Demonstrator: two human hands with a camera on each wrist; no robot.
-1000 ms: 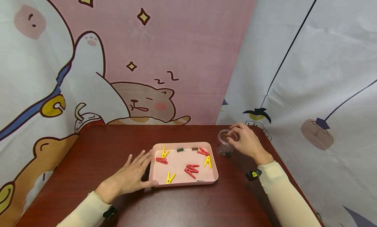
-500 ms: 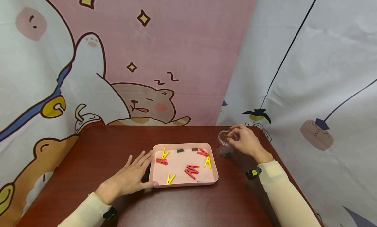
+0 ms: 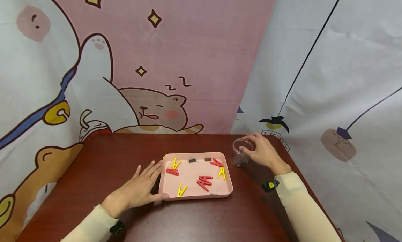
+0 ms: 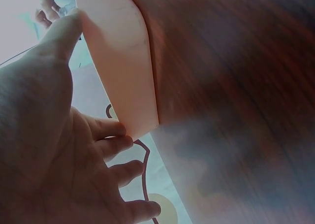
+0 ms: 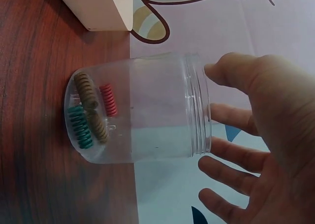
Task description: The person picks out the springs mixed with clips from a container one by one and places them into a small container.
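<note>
My left hand (image 3: 135,189) lies at the left end of a pink tray (image 3: 188,172), its thumb at the near corner and its fingers spread along the side. In the left wrist view the thumb and two fingertips touch the tray wall (image 4: 118,61). At the mouth of a clear plastic jar (image 5: 162,106), my right hand (image 3: 265,153) has its thumb and fingers apart with nothing between them. Inside the jar, near its base, are brown springs (image 5: 86,90), a green spring (image 5: 80,126) and a red spring (image 5: 108,100).
The tray holds red clothespins (image 3: 204,181), yellow clothespins (image 3: 182,189), a dark green spring (image 3: 192,160) and a brown spring (image 3: 208,159). The jar stands just right of the tray on the dark wooden table (image 3: 201,221). A printed cloth (image 3: 201,60) hangs behind.
My right hand has let go of a small brown spring over the jar, and its fingers have spread at the rim. The left hand and the tray have stayed put.
</note>
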